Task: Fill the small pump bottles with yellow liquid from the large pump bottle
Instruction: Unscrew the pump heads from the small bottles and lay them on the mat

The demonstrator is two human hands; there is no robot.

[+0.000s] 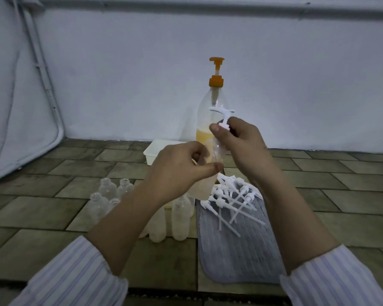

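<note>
The large clear pump bottle (209, 102) with an orange pump head stands at the back, with yellow liquid in its lower part. In front of it my left hand (181, 166) grips a small clear bottle (216, 151) raised above the floor. My right hand (239, 142) pinches the collar of a white pump top (222, 112) that sits at that bottle's neck. Several open small bottles (107, 191) stand on the tiles at the left, some partly hidden by my left forearm. A pile of white pump tops (232, 197) lies on a grey mat.
The grey ribbed mat (237, 250) lies on the tiled floor at the right. A white tray (156, 151) sits behind my left hand, next to the large bottle. A white wall closes the back, and a pale sheet hangs at the left.
</note>
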